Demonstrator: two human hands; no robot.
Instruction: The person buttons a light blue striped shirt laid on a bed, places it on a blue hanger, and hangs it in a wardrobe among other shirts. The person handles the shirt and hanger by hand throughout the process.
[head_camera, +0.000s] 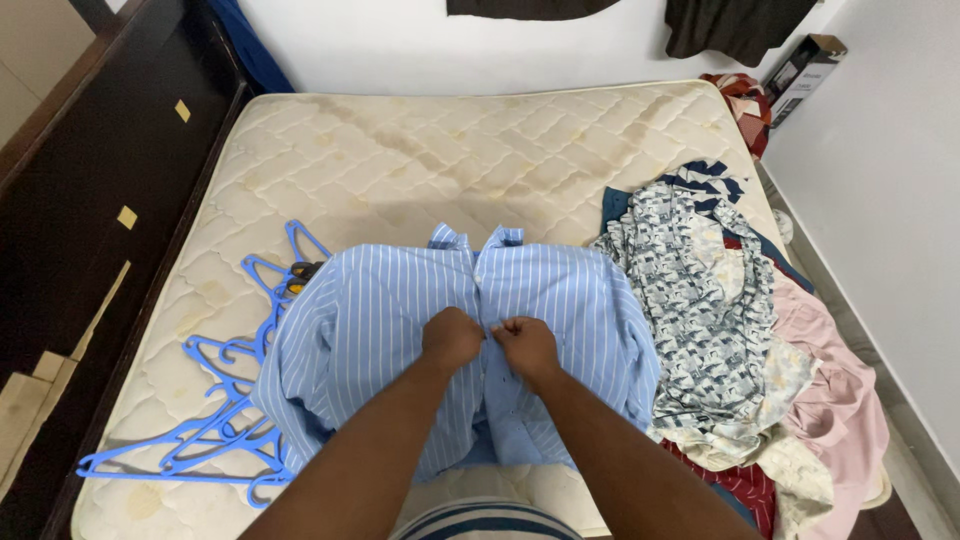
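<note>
A light blue shirt with thin white stripes (380, 320) lies front up on a bare quilted mattress (400, 150), collar pointing away from me. My left hand (450, 338) and my right hand (527, 345) sit close together at the middle of the shirt's front. Both are closed on the fabric along the button placket, one on each side of it. The fingertips are hidden in the cloth.
Several blue plastic hangers (225, 400) lie on the mattress left of the shirt. A heap of clothes (720, 330), patterned blue-white on top with pink and red below, fills the right edge. A dark wooden bed frame (90, 200) runs along the left, a white wall on the right.
</note>
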